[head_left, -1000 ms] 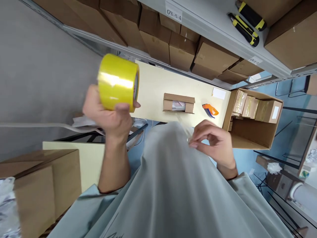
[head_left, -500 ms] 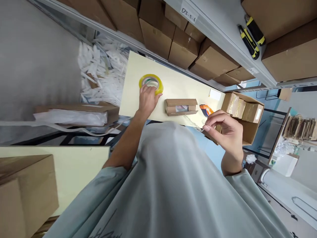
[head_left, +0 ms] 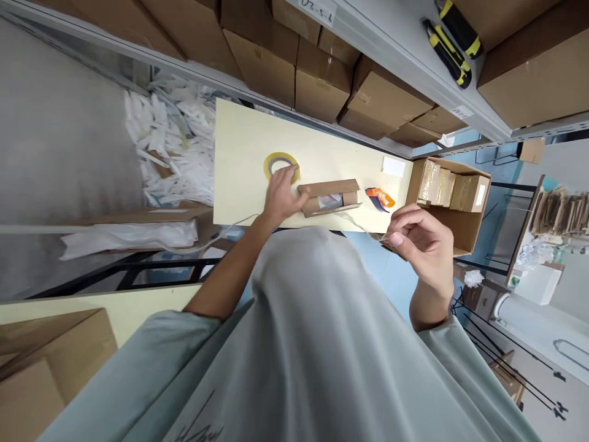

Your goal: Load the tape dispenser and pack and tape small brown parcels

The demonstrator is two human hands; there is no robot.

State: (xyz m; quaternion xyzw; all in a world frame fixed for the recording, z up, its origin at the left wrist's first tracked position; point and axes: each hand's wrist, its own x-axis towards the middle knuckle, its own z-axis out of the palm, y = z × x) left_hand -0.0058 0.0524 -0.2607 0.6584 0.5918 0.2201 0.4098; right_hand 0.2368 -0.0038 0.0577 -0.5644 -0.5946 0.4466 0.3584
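A roll of yellow-edged tape (head_left: 271, 161) lies flat on the cream tabletop (head_left: 248, 129). My left hand (head_left: 280, 197) is at the roll's near right rim, fingers apart, with the thumb reaching towards a small cardboard box (head_left: 311, 205). That box lies with its flaps raised, and something pale shows inside. Thumb and forefinger of my right hand (head_left: 423, 242) are pinched on the end of a clear tape strip (head_left: 361, 226). The strip runs from the box's near edge to that hand. Just beyond the right hand lies an orange and dark blue object (head_left: 381, 199), its kind unclear.
An open carton (head_left: 460, 230) holding smaller boxes stands to the right, near a white label (head_left: 393, 166). Cardboard boxes (head_left: 322, 86) fill the shelf behind; two utility knives (head_left: 448, 55) lie on its upper level. White scraps (head_left: 179, 138) are heaped at left.
The tape roll, held in my left hand before, now lies flat and the fingers have loosened from it. The left hand has shifted towards the box. My right hand keeps its pinch.
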